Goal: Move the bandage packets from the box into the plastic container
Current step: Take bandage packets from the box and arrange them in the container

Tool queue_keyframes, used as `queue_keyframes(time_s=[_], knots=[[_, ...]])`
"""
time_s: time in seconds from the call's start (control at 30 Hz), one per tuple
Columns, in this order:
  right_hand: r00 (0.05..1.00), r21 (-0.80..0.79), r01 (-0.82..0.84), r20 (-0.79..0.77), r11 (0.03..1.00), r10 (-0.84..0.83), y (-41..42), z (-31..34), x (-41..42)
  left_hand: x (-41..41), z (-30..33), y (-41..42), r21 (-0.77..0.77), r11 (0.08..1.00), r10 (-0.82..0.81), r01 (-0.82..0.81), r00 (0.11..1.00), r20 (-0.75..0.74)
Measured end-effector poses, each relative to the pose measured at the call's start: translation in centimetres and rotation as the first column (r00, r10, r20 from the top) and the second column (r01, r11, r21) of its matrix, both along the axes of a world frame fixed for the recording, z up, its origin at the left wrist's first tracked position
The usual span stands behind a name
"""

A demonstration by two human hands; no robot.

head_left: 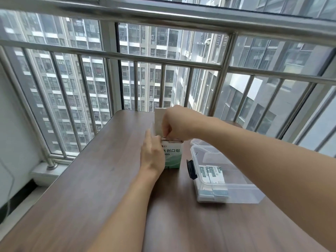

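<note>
**Right hand reaching into the open box**

A white-and-green box (172,155) stands upright on the brown table (91,188), its top flap (159,115) raised behind it. The left hand (151,153) rests flat against the box's left side, fingers straight and together, steadying it. The right hand (174,122) comes in from the right above the open top, fingers curled downward with the tips at the mouth of the box; they seem to pinch something there, but what they hold is hidden by the fingers and the box rim, so I cannot tell.

Just right of the box lies a clear container (236,195), lid off, with a black latch (191,169) on its near-left end. Several packets (212,174) already lie inside it, white with green print, spread flat on the bottom toward the left end.

Behind the table a steel railing (163,60) runs before a window, with tall apartment blocks (145,70) outside. A thin cable (10,182) hangs by the left wall.
</note>
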State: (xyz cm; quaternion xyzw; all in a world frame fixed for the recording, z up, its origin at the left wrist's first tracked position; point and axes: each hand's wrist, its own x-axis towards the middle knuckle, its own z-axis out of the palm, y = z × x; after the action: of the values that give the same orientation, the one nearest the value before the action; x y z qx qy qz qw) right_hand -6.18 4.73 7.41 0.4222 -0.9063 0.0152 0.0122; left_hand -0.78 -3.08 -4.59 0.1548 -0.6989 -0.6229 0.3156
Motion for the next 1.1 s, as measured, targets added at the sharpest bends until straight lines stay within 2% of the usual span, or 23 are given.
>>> queue_keyframes(time_s=[0.2,0.3,0.4,0.57,0.7,0.8,0.93,1.1], knots=[[0.996,0.015,-0.013,0.085,1.000,0.011,0.1,-0.2,-0.1,-0.8,-0.8,-0.5,-0.048,0.999,0.003,-0.001,0.999,0.045],[0.999,0.037,-0.010,0.047,0.999,0.009,0.4,0.1,-0.2,-0.6,-0.5,-0.2,-0.067,0.998,-0.001,0.001,1.000,0.013],[1.000,-0.008,-0.021,-0.012,1.000,0.021,0.5,0.2,-0.2,-0.7,-0.6,-0.2,-0.082,0.997,0.005,-0.005,1.000,0.005],[0.998,-0.019,-0.059,-0.004,0.998,0.059,0.7,0.0,0.5,-0.9,-1.0,-0.4,-0.097,0.995,0.002,0.000,1.000,0.018],[0.998,0.056,-0.061,-0.003,0.997,0.061,0.7,0.0,0.3,-0.8,-0.9,-0.4,-0.108,0.994,0.011,-0.009,1.000,0.021],[0.997,0.123,-0.032,-0.061,0.992,0.040,0.2,0.1,0.0,-0.8,-1.0,-0.5,-0.110,0.994,-0.004,0.009,0.999,0.045],[0.992,0.093,-0.023,-0.124,0.995,0.034,0.1,-0.1,-0.3,-0.6,-0.6,-0.4,-0.113,0.994,-0.009,0.016,0.998,0.056],[0.998,-0.012,-0.036,-0.050,0.999,0.035,1.2,1.5,-0.9,-0.2,-0.2,-0.1,-0.134,0.991,-0.001,0.004,1.000,0.023]])
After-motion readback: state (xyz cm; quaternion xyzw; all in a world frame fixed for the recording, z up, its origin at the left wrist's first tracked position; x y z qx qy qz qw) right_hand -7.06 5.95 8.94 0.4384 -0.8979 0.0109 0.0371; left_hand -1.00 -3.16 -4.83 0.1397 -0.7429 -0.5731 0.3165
